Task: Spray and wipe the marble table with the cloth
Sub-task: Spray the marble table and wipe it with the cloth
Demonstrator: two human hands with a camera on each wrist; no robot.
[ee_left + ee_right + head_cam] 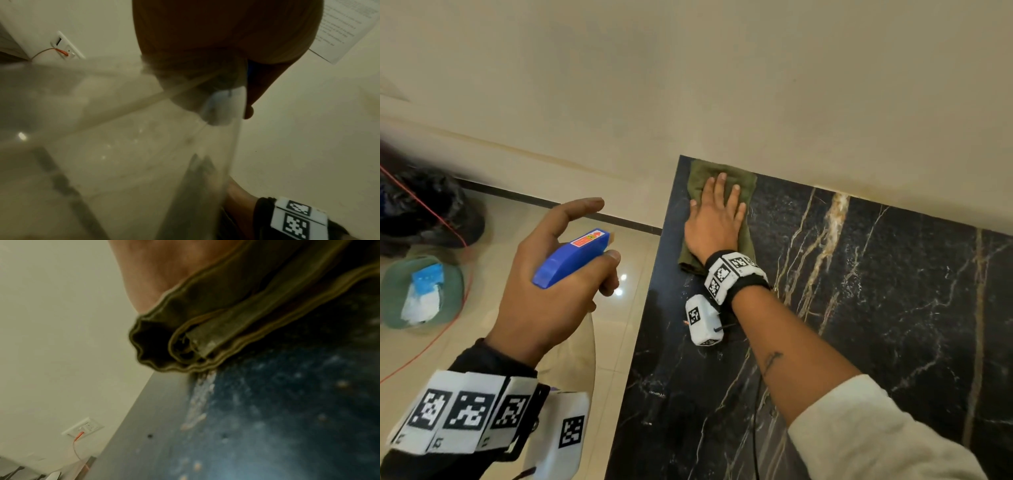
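The black marble table (pixel 876 308) with gold and white veins fills the right of the head view. A folded olive-green cloth (pixel 748 186) lies at its far left corner against the wall. My right hand (pixel 717 219) presses flat on it, fingers straight. In the right wrist view the cloth's folded edge (pixel 205 331) sits under my palm on the marble (pixel 287 418). My left hand (pixel 554 284) holds the spray bottle by its blue head (pixel 571 257) over the floor, left of the table, index finger lifted. The clear bottle body (pixel 144 146) fills the left wrist view.
A beige wall (pixel 722 85) runs along the table's far edge. On the tiled floor (pixel 619 325) to the left are a green bin (pixel 390 291) with white and blue trash, a dark bag (pixel 421 205) and a red cable (pixel 424 209). A wall socket (pixel 83 429) holds a plug.
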